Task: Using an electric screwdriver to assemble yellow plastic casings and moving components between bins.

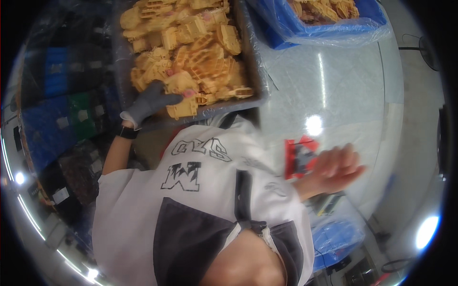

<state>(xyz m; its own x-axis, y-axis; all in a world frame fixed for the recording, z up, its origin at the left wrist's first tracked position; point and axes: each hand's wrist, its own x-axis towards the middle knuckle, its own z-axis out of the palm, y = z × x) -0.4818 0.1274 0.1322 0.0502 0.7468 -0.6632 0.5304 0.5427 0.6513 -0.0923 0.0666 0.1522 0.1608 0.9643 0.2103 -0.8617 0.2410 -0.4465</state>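
Observation:
A grey bin (261, 78) at the upper left is heaped with yellow moulded plastic parts (205, 57). My left hand (153, 101), in a dark grey glove, reaches over the bin's near left corner. Its thumb and fingers close around a yellow plastic part (180, 83) on the near side of the heap; a pinkish patch shows beside the thumb. My right hand (336, 169) is bare and blurred, raised over the right side of the table with fingers loosely bent and apart. Nothing shows in it. Just left of it lies a red and black packet (300, 157).
A blue bin (276, 24) lined with clear plastic, holding more yellow parts, stands on the pale table (310, 71) at the far right. Blue and black wrapped goods (57, 71) line the left. Another blue plastic-lined container (336, 238) sits at the lower right.

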